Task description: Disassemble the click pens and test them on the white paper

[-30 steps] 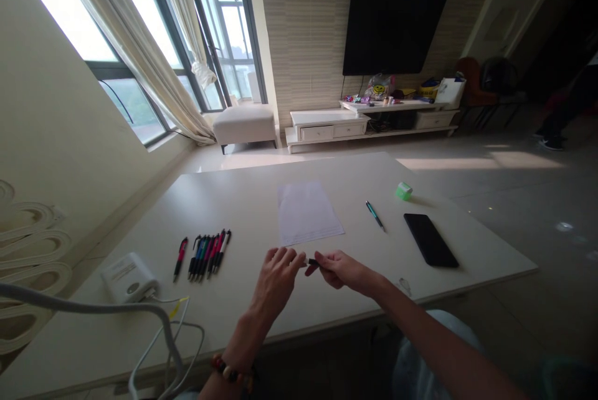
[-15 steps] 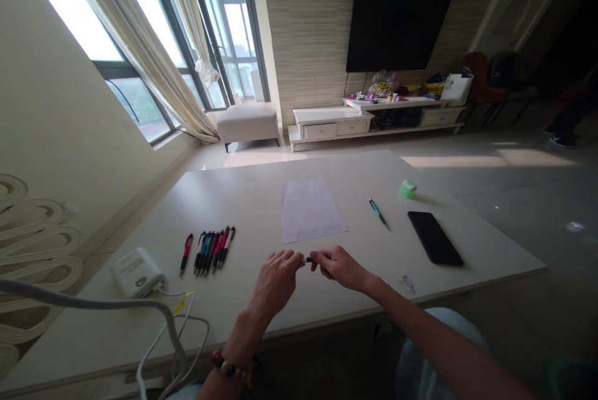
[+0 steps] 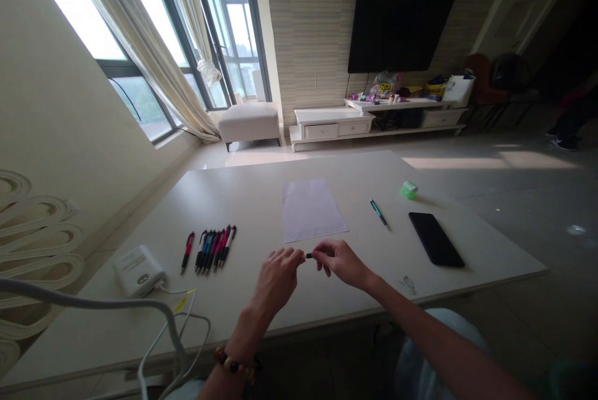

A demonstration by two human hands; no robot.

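My left hand [image 3: 279,275] and my right hand [image 3: 340,261] meet above the near side of the table, just below a sheet of white paper [image 3: 313,208]. Between their fingertips shows a short black piece of a pen [image 3: 309,256], with something pale at its left end; the fingers hide the rest. Both hands are closed in a pinch, the left at one end and the right at the other. Left of them lies a row of several pens [image 3: 215,250] with black grips, and a red and black pen [image 3: 187,253] lies apart from it.
To the right, a teal pen [image 3: 379,214], a small green box [image 3: 408,189] and a black phone [image 3: 435,238] lie on the table [image 3: 252,191]. A small clear item [image 3: 409,283] is near the front edge. A white device [image 3: 139,270] with cables [image 3: 191,313] occupies the left.
The fingers of my right hand have shifted their hold and the hand is slightly higher. A little more of the black piece shows. My left hand stays nearly still.
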